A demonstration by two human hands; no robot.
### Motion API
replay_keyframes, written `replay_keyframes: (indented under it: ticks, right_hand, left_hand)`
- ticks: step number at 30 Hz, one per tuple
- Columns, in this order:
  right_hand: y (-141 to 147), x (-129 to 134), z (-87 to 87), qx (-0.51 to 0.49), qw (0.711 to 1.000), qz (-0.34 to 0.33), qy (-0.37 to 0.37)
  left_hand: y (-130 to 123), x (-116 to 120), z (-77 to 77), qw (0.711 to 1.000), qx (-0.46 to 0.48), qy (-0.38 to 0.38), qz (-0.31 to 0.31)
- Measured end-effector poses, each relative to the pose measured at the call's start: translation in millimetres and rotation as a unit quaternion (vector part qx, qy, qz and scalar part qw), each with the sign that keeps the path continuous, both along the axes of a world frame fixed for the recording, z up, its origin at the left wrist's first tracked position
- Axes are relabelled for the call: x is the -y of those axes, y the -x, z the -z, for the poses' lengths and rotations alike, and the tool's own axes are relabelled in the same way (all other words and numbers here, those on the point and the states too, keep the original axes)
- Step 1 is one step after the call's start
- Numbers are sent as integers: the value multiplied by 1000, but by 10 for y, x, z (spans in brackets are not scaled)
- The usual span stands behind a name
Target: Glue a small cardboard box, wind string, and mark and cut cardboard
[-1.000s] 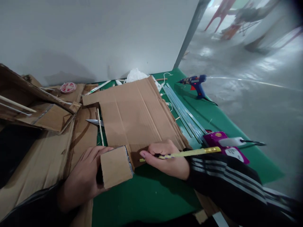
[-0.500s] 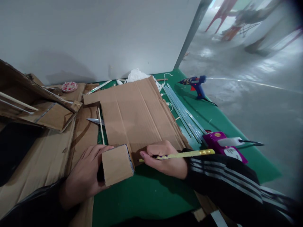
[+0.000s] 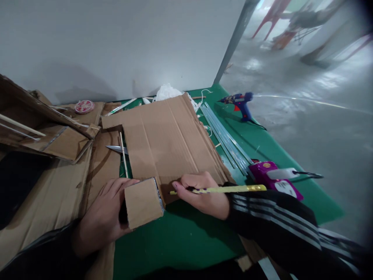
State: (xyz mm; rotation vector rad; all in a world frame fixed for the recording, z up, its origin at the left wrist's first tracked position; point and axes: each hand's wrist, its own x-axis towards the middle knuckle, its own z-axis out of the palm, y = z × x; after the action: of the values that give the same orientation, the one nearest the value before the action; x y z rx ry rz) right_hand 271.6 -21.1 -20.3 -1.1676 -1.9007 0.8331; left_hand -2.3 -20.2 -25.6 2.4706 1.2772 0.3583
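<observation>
At four o'clock, a black sleeve [image 3: 271, 214] with pale grey stripes running lengthwise reaches the wrist of the bare right hand [image 3: 208, 196]. At eight o'clock, a dark sleeve [image 3: 49, 251] with faint grey lines meets the bare left hand [image 3: 103, 217].

No text you can read. Nearer you than the glue gun [image 3: 243, 107]: purple package [image 3: 258, 171], its pale label [image 3: 285, 188] and yellowish round mark [image 3: 266, 165] both illegible, print too small and blurred.
</observation>
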Motion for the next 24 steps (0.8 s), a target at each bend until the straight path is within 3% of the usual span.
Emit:
replay_keyframes:
  ticks: [3,8,12,17,21,24]
  right_hand:
    - [-3,-2,0,3,998,-60,10]
    - [-1,-1,-8,-17,1000,3,12]
    - [-3,2,-8,-3,998,-59,19]
    - [4,4,-8,-22,1000,-3,17]
    - [-2,12,-15,-17,997,-62,39]
    - [-22,18,-26,-63,995,9,78]
  left_hand:
    - [5,-1,7,1000,6,0,0]
    - [5,-8,-6,1000,-2,4,12]
    - [12,-10,9,1000,-2,1,8]
    - [14,-8,19,1000,2,-1,12]
    - [11,-12,12,1000,2,2,11]
    - [14,-27,20,1000,4,0,19]
